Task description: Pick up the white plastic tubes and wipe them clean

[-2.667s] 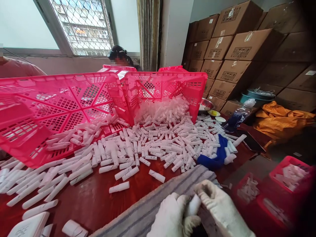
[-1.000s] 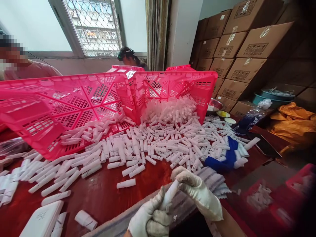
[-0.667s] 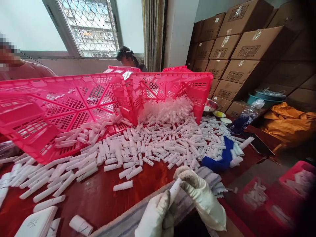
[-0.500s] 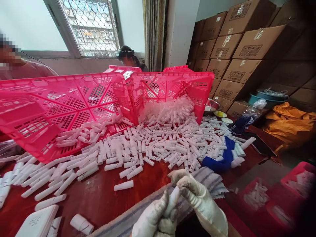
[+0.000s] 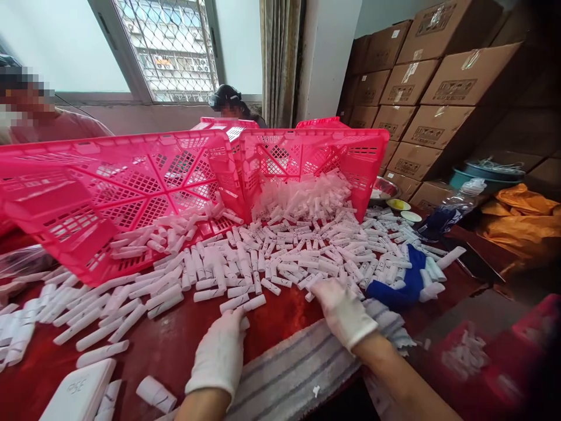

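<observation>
My left hand [image 5: 220, 352], in a white glove with soiled fingertips, is over the red tabletop at lower centre. Its fingers are curled down on a short white tube [image 5: 246, 323], of which only the end shows. My right hand [image 5: 340, 311], also gloved, reaches across a striped towel [image 5: 289, 374] to the near edge of a large heap of white tubes [image 5: 302, 248]. Its fingertips are among the nearest tubes, and whether they grip one is hidden. Many tubes carry a dark curved mark.
Two pink crates [image 5: 164, 187] lie tipped toward me, with tubes spilling out. A blue cloth [image 5: 397, 289] is right of the heap, near a bottle [image 5: 453, 204]. A white device with a digital display [image 5: 79, 389] is front left. Cartons [image 5: 456, 88] are stacked behind; two people sit opposite.
Both hands held one tube together over the towel. They have parted: the left moved left onto a tube on the table, the right forward to the heap. The view shifted slightly.
</observation>
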A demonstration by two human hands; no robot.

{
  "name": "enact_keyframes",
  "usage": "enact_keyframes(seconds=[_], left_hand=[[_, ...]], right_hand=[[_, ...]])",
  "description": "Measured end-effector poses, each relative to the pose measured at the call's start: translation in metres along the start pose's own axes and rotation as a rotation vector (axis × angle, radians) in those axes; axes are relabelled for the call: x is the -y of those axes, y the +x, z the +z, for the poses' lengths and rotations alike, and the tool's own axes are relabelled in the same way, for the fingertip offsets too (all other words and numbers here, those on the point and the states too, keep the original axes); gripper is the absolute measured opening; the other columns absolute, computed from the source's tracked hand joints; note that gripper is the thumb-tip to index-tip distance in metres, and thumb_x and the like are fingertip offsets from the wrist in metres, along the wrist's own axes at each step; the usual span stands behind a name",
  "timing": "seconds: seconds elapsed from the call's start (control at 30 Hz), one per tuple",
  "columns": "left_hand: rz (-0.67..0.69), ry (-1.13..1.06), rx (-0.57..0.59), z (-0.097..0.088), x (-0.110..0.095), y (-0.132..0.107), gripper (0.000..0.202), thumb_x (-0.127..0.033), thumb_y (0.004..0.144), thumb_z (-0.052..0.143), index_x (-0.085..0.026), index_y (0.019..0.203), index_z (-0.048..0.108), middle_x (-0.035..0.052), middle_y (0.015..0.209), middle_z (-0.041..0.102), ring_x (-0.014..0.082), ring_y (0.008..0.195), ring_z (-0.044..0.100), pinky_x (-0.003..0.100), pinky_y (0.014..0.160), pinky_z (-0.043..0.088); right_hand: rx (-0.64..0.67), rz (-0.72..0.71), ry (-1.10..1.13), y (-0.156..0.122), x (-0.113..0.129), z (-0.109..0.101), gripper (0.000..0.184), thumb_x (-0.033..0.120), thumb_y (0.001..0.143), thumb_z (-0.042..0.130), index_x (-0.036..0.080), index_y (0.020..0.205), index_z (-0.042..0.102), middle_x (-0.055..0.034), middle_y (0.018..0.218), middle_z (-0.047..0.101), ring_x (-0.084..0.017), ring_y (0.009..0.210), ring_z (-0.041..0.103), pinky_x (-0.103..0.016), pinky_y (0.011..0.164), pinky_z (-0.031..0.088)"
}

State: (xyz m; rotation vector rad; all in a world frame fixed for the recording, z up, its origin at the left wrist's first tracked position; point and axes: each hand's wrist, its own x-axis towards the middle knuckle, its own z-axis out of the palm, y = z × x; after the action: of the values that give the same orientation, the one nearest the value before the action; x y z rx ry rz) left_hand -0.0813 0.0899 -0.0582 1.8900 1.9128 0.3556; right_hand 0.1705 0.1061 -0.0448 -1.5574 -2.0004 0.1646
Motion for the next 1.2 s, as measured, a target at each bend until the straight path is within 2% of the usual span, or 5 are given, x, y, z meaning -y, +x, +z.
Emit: enact_keyframes(seconds=[0.27, 0.5, 0.63, 0.87, 1.2], left_hand=[[-0.199, -1.364, 0.118, 0.017, -0.019, -0.005, 0.045, -0.041, 0.066, 0.073, -0.017, 0.097, 0.051, -0.001, 0.073, 0.061, 0.0108, 0.058, 0.056, 0.023, 0.058, 0.045], [-0.275, -1.633, 0.146, 0.03, -0.032, -0.009, 0.05, -0.032, 0.049, 0.087, -0.015, 0.083, 0.055, -0.0033, 0.057, 0.059, 0.0083, 0.048, 0.053, 0.019, 0.049, 0.04], [-0.297, -1.69, 0.121, 0.028, -0.034, -0.012, 0.049, -0.026, 0.046, 0.088, -0.016, 0.08, 0.054, -0.0038, 0.06, 0.059, 0.007, 0.05, 0.054, 0.019, 0.053, 0.043], [-0.218, -1.47, 0.07, 0.036, -0.04, -0.025, 0.048, -0.043, 0.061, 0.079, -0.016, 0.092, 0.055, -0.0022, 0.059, 0.062, 0.0099, 0.054, 0.055, 0.02, 0.056, 0.043], [-0.092, -0.784, -0.073, 0.048, -0.053, -0.041, 0.036, -0.046, 0.08, 0.054, -0.022, 0.105, 0.059, 0.0077, 0.102, 0.068, 0.0248, 0.092, 0.063, 0.039, 0.086, 0.046]], right_hand=[[0.036, 0.111, 0.403, -0.004, 0.011, 0.044, 0.021, 0.029, 0.089, 0.046, 0.021, 0.106, 0.054, -0.0057, 0.086, 0.065, -0.018, 0.071, 0.062, -0.032, 0.066, 0.051], [0.068, 0.364, 1.256, -0.01, 0.032, 0.04, 0.034, 0.04, 0.078, 0.066, 0.025, 0.105, 0.051, 0.0025, 0.073, 0.064, -0.012, 0.053, 0.062, -0.025, 0.054, 0.052], [-0.051, 0.421, 1.243, -0.009, 0.031, 0.034, 0.031, 0.038, 0.072, 0.071, 0.026, 0.094, 0.052, 0.004, 0.071, 0.063, -0.011, 0.047, 0.058, -0.024, 0.047, 0.049], [0.175, 0.244, 0.999, -0.011, 0.042, 0.011, 0.015, 0.028, 0.07, 0.072, 0.02, 0.07, 0.06, -0.0027, 0.082, 0.06, -0.018, 0.076, 0.06, -0.03, 0.071, 0.05], [0.104, 0.421, 1.125, -0.026, 0.049, 0.011, 0.036, 0.054, 0.086, 0.047, 0.023, 0.106, 0.052, -0.0011, 0.086, 0.056, -0.013, 0.065, 0.05, -0.026, 0.06, 0.044]])
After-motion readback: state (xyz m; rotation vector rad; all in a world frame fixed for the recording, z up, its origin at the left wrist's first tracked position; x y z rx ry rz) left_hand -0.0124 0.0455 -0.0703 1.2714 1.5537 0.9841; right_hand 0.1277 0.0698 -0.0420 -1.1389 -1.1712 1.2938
